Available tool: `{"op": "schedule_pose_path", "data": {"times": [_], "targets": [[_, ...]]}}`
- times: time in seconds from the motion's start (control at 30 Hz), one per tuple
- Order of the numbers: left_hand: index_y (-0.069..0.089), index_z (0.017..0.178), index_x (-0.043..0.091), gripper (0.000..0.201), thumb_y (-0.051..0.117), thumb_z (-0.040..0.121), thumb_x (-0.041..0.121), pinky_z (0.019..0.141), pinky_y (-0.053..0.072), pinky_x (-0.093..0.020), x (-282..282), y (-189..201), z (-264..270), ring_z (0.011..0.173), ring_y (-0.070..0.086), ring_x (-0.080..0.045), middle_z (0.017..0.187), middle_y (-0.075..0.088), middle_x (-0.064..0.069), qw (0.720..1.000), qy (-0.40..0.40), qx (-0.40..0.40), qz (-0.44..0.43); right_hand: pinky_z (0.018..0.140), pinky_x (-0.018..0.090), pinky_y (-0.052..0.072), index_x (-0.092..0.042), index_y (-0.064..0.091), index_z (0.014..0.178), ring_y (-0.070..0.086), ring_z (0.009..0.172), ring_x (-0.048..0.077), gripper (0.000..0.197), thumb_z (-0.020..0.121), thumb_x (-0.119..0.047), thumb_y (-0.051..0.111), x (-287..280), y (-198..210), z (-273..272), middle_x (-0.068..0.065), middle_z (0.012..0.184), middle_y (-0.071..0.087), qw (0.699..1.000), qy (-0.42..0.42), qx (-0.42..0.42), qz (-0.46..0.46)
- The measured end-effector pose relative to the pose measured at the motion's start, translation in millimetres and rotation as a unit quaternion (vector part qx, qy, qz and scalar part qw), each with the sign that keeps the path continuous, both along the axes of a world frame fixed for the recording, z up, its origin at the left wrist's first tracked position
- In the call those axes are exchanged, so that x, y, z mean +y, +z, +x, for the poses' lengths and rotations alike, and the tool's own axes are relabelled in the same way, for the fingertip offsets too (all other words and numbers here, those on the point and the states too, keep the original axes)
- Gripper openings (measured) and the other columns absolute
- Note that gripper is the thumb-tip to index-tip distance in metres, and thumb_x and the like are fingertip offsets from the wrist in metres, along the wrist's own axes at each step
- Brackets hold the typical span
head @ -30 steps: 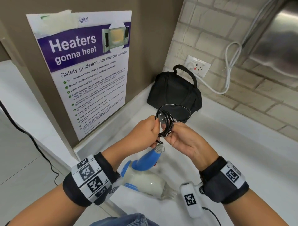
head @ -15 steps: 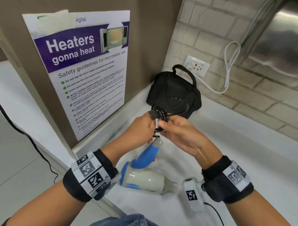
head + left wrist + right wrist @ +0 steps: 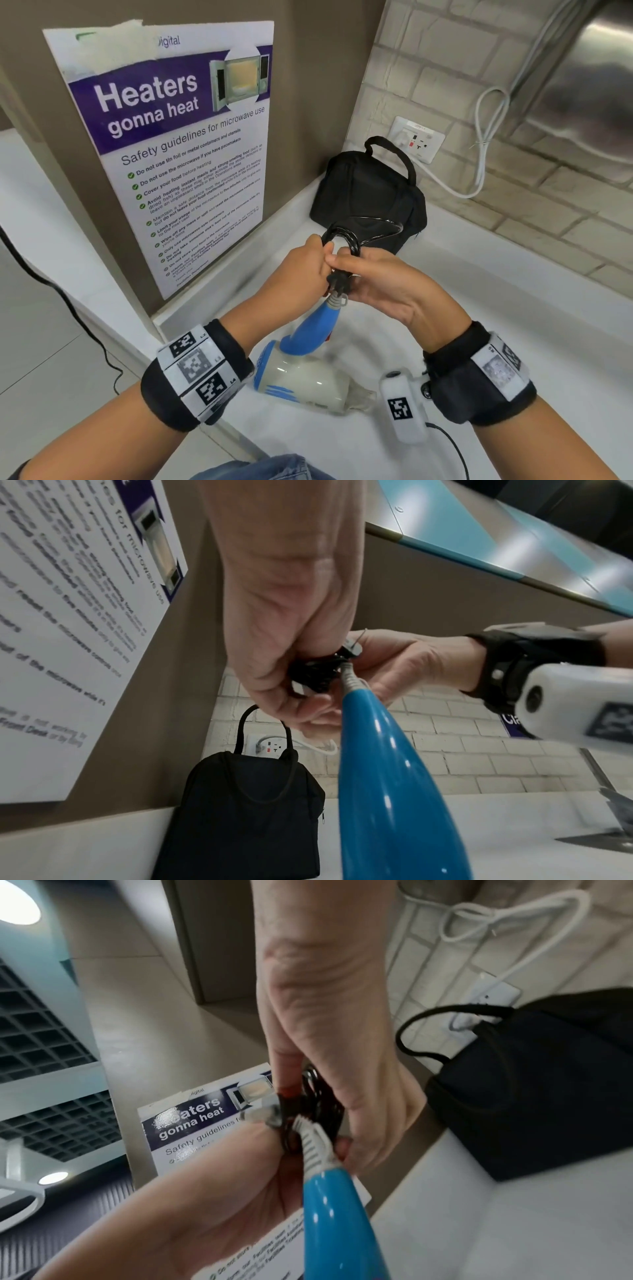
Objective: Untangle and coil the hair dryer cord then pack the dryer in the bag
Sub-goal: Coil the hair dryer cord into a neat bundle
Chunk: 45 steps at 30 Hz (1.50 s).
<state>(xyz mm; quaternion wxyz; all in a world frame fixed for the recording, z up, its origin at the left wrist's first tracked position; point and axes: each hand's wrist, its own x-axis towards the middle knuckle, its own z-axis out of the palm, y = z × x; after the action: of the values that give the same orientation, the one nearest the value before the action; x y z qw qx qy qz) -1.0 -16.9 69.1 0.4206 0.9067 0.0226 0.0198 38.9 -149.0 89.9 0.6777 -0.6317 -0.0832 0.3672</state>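
- We see left hand [image 3: 301, 270] and right hand [image 3: 387, 291] both pinched closed around the coiled cord [image 3: 346, 240], in front of the bag [image 3: 366, 195].
- Dryer [image 3: 301, 377] hangs below the grip, nearer us than the bag.

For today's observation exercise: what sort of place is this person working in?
Probably a shared office pantry or kitchenette: a microwave safety poster on the wall, a white counter and a tiled wall with a socket.

The bag [image 3: 368, 202] stands on the worktop [image 3: 513, 308] in the back corner, below the wall socket [image 3: 418, 138]. The hair dryer [image 3: 308, 380] is nearer the person, its cord [image 3: 352, 236] bunched between both hands above it. The poster [image 3: 171, 150] hangs on the wall to the left.
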Motion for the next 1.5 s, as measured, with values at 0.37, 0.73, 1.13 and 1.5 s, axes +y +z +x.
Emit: {"op": "schedule_pose_path", "data": {"times": [0.37, 0.73, 1.13, 1.5], "targets": [[0.053, 0.111, 0.007, 0.034, 0.029, 0.101, 0.029, 0.095, 0.048, -0.032, 4, -12, 9, 0.107, 0.061, -0.018, 0.112, 0.065, -0.007, 0.971, 0.032, -0.041, -0.232, 0.071, 0.014, 0.051, -0.015, 0.057, 0.124, 0.068, 0.095, 0.007, 0.041, 0.093, 0.004, 0.041, -24, 8, -4, 0.002, 0.118, 0.066, 0.973, 0.078, -0.156, -0.151], [0.05, 0.092, 0.009, 0.032, 0.023, 0.104, 0.02, 0.109, 0.039, -0.041, 8, -11, 2, 0.114, 0.062, -0.023, 0.122, 0.063, -0.016, 0.842, 0.013, -0.042, -0.538, 0.053, 0.02, 0.033, -0.025, 0.071, 0.084, 0.035, 0.05, 0.008, 0.03, 0.096, -0.037, 0.047, -54, -21, -1, -0.006, 0.055, 0.043, 0.951, -0.048, -0.219, -0.212], [0.052, 0.087, 0.015, 0.033, 0.025, 0.103, 0.023, 0.111, 0.036, -0.044, 9, -12, -1, 0.118, 0.059, -0.025, 0.116, 0.065, -0.022, 0.837, -0.018, 0.001, -0.548, 0.077, 0.028, 0.043, -0.017, 0.068, 0.079, 0.058, 0.087, 0.019, 0.035, 0.099, -0.027, 0.042, -61, -81, 17, 0.001, 0.089, 0.069, 0.745, -0.014, -0.453, -0.49], [0.049, 0.083, 0.023, 0.033, 0.024, 0.103, 0.031, 0.103, 0.045, -0.042, 20, -8, -8, 0.104, 0.068, -0.021, 0.107, 0.073, -0.008, 0.917, -0.052, 0.063, -0.392, 0.071, 0.031, 0.047, -0.002, 0.066, 0.092, 0.063, 0.076, 0.032, 0.026, 0.097, -0.014, 0.044, -69, -40, 42, 0.016, 0.092, 0.068, 0.729, -0.127, -0.466, -0.486]]}}
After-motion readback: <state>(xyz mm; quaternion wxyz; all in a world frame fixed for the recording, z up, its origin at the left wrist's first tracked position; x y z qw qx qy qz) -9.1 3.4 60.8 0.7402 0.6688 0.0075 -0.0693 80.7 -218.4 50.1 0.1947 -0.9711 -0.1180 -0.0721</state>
